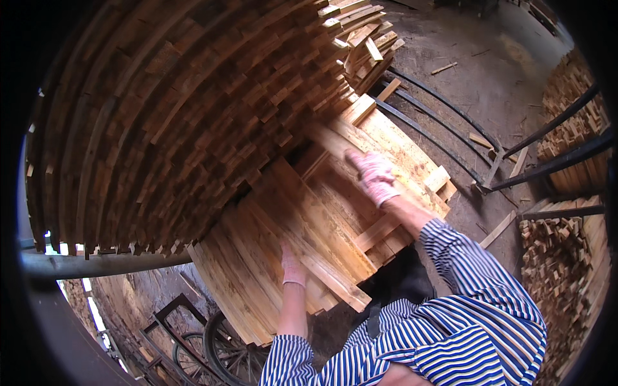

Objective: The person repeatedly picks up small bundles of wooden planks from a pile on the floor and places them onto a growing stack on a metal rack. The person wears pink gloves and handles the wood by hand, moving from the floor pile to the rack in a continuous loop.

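Observation:
My left hand (pixel 293 267), in a pale pinkish glove, grips the edge of a long wooden board (pixel 331 276) lying across a low layer of planks. Part of its fingers is hidden by the wood. My right hand (pixel 374 178), in a red-and-white glove, is closed on another board (pixel 335 140) farther right; hand and board are smeared by motion. Beneath both hands, flat planks (pixel 238 270) lie side by side, with a dark gap and a crosspiece (pixel 378 233) between the left and right groups.
A tall stack of boards (pixel 193 116) rises close on the left and far side. Dark metal rails (pixel 438 125) run along the floor at the right. More stacked wood (pixel 557 257) stands at the far right. A spoked wheel (pixel 225 347) and metal frame (pixel 177 309) are at the lower left.

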`<state>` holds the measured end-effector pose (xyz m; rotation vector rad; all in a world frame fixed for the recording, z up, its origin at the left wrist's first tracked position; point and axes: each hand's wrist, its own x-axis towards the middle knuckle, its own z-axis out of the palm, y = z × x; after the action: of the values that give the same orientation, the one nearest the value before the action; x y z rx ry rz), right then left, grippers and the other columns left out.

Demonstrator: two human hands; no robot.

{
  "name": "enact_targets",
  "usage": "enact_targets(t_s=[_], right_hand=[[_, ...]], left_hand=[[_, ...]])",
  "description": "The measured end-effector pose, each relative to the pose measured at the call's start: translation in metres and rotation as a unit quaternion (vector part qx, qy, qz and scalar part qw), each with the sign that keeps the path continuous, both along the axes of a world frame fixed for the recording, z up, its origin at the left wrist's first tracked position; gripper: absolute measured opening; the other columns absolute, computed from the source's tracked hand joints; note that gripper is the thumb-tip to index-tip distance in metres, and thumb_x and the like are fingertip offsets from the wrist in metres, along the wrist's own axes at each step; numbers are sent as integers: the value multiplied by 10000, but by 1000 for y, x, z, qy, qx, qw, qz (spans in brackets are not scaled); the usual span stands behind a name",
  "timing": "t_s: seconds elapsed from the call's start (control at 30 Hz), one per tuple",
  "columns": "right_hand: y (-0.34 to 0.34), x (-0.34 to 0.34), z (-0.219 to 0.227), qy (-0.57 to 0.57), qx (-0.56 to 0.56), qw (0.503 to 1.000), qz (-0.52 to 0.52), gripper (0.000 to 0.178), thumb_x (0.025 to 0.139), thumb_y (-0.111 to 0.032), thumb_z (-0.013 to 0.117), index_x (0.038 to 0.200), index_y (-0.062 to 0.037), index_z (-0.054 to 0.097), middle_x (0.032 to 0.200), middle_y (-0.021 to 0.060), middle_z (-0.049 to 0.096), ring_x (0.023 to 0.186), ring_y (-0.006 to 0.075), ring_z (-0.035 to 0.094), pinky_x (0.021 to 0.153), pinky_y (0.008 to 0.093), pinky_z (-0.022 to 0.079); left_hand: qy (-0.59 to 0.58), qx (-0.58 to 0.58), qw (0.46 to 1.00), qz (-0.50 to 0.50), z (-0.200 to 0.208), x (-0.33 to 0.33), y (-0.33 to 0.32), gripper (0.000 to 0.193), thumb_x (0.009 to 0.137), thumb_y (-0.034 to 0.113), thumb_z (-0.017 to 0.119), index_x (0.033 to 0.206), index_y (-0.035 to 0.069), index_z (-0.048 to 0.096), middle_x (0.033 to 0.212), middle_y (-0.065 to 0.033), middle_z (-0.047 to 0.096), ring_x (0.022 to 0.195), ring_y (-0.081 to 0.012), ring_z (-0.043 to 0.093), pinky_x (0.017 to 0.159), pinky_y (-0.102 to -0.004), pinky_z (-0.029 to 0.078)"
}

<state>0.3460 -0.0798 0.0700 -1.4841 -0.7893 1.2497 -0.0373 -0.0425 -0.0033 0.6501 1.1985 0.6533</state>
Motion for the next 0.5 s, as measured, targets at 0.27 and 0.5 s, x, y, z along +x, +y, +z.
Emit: enact_targets(t_s=[0.27,0.5], right_hand=[[15,-69,-46,-402,34,912,-72,618,910,-463,595,1405,-113,471,1192,230,613,1123,418,599,980,505,483],[-20,62,-53,-528,-186,825,-76,432,927,-333,601,1350,-248,570,1344,205,534,1263,379,507,1005,467,443]], left_hand=[[21,52,997,-49,-23,11,11,739,998,618,426,1512,88,398,1518,-88,457,1393,-272,419,1155,-400,357],[-54,-94,994,22,-4,38,4,712,935,669,508,1390,120,526,1354,-87,582,1218,-308,558,1045,-487,463]])
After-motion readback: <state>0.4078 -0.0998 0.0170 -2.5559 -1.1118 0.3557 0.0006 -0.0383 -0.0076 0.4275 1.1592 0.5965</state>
